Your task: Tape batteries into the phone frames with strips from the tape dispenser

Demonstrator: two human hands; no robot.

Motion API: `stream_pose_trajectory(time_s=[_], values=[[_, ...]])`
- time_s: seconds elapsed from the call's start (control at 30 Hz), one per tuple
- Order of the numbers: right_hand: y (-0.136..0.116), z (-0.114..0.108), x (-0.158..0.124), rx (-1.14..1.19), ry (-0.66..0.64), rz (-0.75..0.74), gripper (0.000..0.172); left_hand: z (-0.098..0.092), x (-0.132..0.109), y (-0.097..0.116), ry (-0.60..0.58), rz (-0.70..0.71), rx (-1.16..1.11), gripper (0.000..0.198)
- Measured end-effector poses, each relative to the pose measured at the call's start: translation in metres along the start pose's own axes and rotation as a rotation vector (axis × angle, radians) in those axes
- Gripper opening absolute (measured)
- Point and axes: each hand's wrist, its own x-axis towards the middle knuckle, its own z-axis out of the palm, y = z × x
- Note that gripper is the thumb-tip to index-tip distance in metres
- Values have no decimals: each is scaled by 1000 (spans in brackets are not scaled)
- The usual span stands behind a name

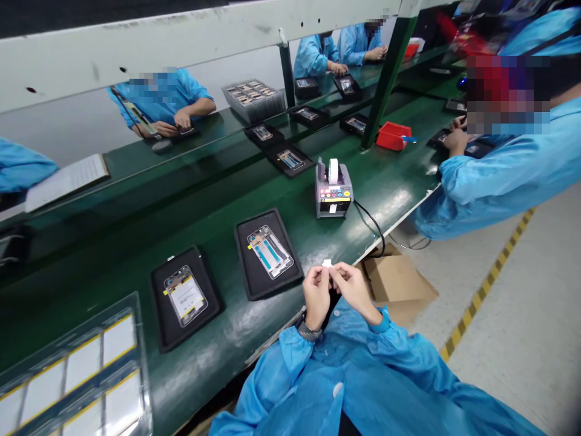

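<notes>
Left hand: just right of centre in the lower half of the frame, fingers bent in, thumb and fingertips (316, 293) pinched on the edge of a small white piece (327, 263).
Right hand (356, 293): directly beside it, fingers curled, its fingertips nearly closed on the same piece.
White piece: near the middle of the frame, between the fingertips of both hands, above the near edge of the green bench (209, 221).
Tape dispenser (333, 192): above the hands in the frame, on the bench, a white roll on top and a short white strip at its front.
Nearer phone tray (256, 286): black, just left of the hands, with an open phone frame (271, 251) lying in it.
Farther phone tray (166, 334): left of that one, its phone (186, 297) carrying a white battery.
Clear tray (146, 387): lower left corner, filled with rows of white packs (84, 363).
Red bin (393, 135): upper right of centre, beside a green post.
Cardboard box (397, 278): right of the hands, below the bench edge.
Co-worker (508, 163): right side, in a blue coat, hands at another black tray.
</notes>
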Motion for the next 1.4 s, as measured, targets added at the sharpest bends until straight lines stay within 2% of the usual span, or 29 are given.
stream_pose_trajectory(time_s=[0.1,0.17,0.3,0.37,0.43,0.53,0.77,0.87,1.03,1.23,1.33,1.4], values=[[-11,-6,32,151,46,88,33,-3,3,-3,48,-18,14,48],[-20,-8,66,298,150,135,34,-4,3,-5,50,-9,39,48],[-35,-6,130,411,188,184,30,-3,0,-8,50,51,90,47],[-39,-2,147,445,199,201,24,-3,-1,-8,53,59,99,46],[-40,0,151,460,207,202,20,-4,-2,-8,53,58,98,46],[-37,0,132,451,192,177,21,-5,-1,-9,59,60,89,46],[0,-5,23,267,17,150,39,-3,3,-9,58,27,28,46],[12,-2,-2,180,16,131,43,0,2,-8,57,77,33,43],[12,7,-4,178,93,57,41,-1,1,-7,80,82,54,42],[11,17,-6,111,136,35,40,-4,0,-8,30,110,62,42],[10,15,-6,98,103,49,39,-5,-1,-9,40,80,56,43],[6,8,5,110,61,79,38,-5,-1,-9,52,61,53,43]])
